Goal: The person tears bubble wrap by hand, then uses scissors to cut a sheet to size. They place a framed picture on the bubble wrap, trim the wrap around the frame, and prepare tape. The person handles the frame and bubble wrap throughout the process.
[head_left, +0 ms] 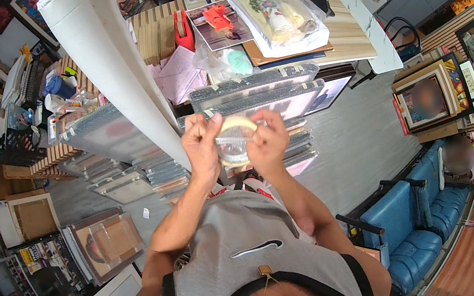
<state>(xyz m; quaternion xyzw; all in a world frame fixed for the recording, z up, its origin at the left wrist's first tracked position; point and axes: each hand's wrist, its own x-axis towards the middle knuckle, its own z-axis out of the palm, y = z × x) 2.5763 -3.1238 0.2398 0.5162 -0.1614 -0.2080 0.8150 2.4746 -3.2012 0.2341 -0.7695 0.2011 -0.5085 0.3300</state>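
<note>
A roll of packing tape (237,122) is raised in front of my chest, its yellowish ring facing me. My left hand (202,146) is closed around the ring's left side, thumb at the upper edge. On the opposite side, my right hand (268,140) has its fingers curled and pressed against the roll. Whether a loose tape end is pinched there is too blurred to tell. Just beyond my left hand leans a long white rolled sheet (114,62). Behind the tape stand several bubble-wrapped frames (255,87), upright side by side.
Beyond the wrapped frames, a table (349,39) bears papers, a photo print (219,23) and a plastic-wrapped package (278,10). Blue padded chairs (399,228) stand at the right. Stacked framed pictures (106,238) lean at the lower left. Grey floor (345,132) shows between them.
</note>
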